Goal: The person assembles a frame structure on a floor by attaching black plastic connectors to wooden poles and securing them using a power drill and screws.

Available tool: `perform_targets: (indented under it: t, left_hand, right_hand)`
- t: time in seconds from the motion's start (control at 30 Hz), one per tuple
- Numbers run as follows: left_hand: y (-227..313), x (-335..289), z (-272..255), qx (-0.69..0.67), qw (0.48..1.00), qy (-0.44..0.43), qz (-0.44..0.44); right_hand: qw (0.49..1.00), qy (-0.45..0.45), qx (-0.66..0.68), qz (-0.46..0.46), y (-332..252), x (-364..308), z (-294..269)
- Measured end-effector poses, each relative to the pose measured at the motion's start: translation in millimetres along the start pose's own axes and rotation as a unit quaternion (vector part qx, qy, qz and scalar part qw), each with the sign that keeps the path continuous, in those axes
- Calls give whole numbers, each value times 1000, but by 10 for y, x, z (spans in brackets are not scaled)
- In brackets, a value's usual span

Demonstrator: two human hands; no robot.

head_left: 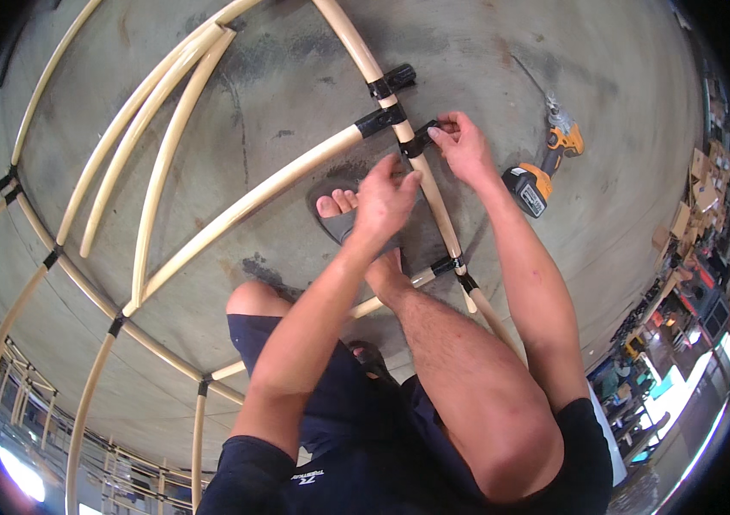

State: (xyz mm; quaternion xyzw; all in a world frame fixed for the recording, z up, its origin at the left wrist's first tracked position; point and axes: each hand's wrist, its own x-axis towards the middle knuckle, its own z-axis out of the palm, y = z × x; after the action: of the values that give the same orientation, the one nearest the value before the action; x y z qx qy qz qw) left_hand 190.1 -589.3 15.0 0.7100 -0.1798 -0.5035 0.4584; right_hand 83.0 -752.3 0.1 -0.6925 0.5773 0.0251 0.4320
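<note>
Cream-coated pipes joined by black pipe joints lie as a frame on the grey floor. My right hand [466, 153] pinches the free end of a black pipe joint [416, 140], which sits on a long cream pipe [439, 202]. Just left of that pipe is my left hand [386, 202], with its fingers curled and its thumb close to the pipe. Whatever those fingers hold, if anything, is hidden. Farther along the same pipe sit two more black joints; one joins a slanting pipe [253, 199].
An orange and black cordless drill [547, 163] with a long bit lies to the right. My sandalled foot [339, 210] rests beside the pipe. Loose pipes [165, 159] lean at the left, near a curved frame. Cardboard boxes [704, 189] and clutter line the right edge.
</note>
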Motion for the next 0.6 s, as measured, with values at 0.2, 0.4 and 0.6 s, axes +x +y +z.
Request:
perform_targets:
  t: [0.2,0.4,0.6]
  left_hand:
    - [-60,74,337,-189,979,59,-44]
    - [-88,162,197,-353,925,27,-139]
    - [59,173,36,-34,998,30,-32]
  right_hand:
    - [996,-42,78,17,-95,-135,-1]
    - [986,-114,123,-8,-339,-396,-104]
    - [965,-155,-44,-205,-404,-492,-188]
